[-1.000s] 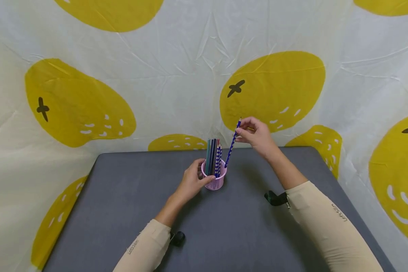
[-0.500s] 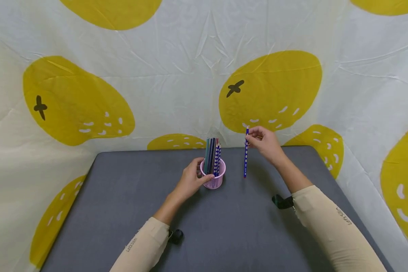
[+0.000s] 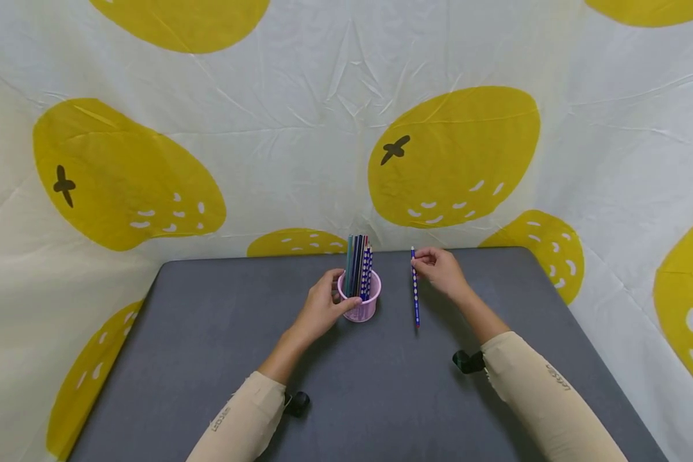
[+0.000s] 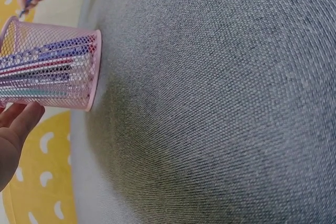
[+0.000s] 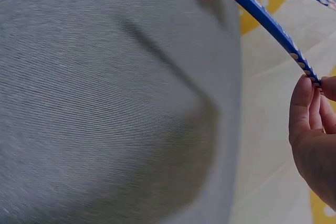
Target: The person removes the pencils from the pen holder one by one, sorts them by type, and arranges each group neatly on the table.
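A pink mesh pencil cup stands upright on the grey table, with several pencils in it, some dark, some teal, some blue with white spots. My left hand holds the cup from its left side, thumb across the front and fingers behind. To the right of the cup, my right hand pinches a blue spotted pencil near its sharpened upper end. The red end of this pencil points down toward me, and in the right wrist view its shadow lies apart from it on the table.
The grey padded table reaches back to a white curtain printed with large yellow fruit. Black wrist cameras hang below both sleeves, close over the tabletop.
My right hand has drawn the blue spotted pencil away from the cup's rim to the right, then lowered it toward the table. The left hand stays at the cup.
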Demonstrator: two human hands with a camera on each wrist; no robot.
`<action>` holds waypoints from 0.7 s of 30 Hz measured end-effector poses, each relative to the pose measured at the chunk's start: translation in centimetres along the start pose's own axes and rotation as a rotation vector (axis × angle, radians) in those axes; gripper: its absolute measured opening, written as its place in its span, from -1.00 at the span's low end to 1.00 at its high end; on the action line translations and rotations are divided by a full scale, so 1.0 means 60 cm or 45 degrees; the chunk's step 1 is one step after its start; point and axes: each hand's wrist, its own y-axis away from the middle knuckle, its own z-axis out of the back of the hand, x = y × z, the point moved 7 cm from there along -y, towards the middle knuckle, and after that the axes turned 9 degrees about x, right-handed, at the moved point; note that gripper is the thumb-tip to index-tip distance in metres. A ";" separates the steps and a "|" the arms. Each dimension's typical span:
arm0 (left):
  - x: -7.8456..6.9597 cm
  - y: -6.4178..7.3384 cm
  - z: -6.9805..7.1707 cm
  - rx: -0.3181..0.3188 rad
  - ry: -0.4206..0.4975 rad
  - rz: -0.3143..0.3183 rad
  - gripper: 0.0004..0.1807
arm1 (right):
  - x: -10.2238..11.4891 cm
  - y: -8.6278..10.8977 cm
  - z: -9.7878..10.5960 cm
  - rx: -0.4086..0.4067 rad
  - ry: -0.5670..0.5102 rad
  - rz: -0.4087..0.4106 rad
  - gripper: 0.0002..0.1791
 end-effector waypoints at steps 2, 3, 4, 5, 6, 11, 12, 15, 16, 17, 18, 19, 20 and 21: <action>-0.001 0.000 -0.001 0.003 -0.010 -0.002 -0.25 | -0.016 -0.002 -0.007 -0.006 0.037 -0.036 -0.73; -0.001 0.000 -0.001 0.005 -0.014 -0.001 -0.25 | -0.023 -0.003 -0.011 -0.009 0.054 -0.055 -0.74; -0.001 0.000 0.000 0.004 -0.018 0.000 -0.25 | -0.030 -0.004 -0.015 -0.010 0.071 -0.075 -0.74; -0.002 0.000 0.000 0.003 -0.022 0.004 -0.25 | -0.036 -0.005 -0.019 -0.010 0.086 -0.095 -0.75; -0.002 0.000 0.001 0.000 -0.024 0.007 -0.25 | -0.041 -0.006 -0.024 -0.007 0.095 -0.111 -0.75; -0.003 0.000 0.003 -0.009 -0.040 0.009 -0.25 | -0.062 -0.007 -0.045 0.015 0.143 -0.191 -0.77; -0.003 0.000 0.003 -0.008 -0.043 0.008 -0.25 | -0.064 -0.007 -0.048 0.020 0.143 -0.199 -0.78; -0.003 -0.001 0.002 -0.007 -0.040 0.011 -0.25 | -0.068 -0.007 -0.057 0.030 0.139 -0.203 -0.77; -0.003 0.000 0.001 -0.008 -0.041 0.014 -0.25 | -0.068 -0.007 -0.060 0.035 0.138 -0.201 -0.77; -0.003 0.000 0.001 -0.008 -0.043 0.017 -0.24 | -0.068 -0.008 -0.063 0.038 0.146 -0.197 -0.78; -0.004 0.000 0.001 -0.007 -0.040 0.017 -0.24 | -0.068 -0.008 -0.064 0.036 0.157 -0.198 -0.79; -0.004 0.000 0.000 -0.007 -0.039 0.016 -0.24 | -0.069 -0.008 -0.066 0.035 0.169 -0.199 -0.79; -0.005 -0.001 -0.001 -0.004 -0.038 0.014 -0.24 | -0.070 -0.008 -0.067 0.029 0.175 -0.209 -0.80; -0.005 -0.001 -0.001 -0.001 -0.038 0.015 -0.24 | -0.071 -0.007 -0.069 0.028 0.188 -0.214 -0.81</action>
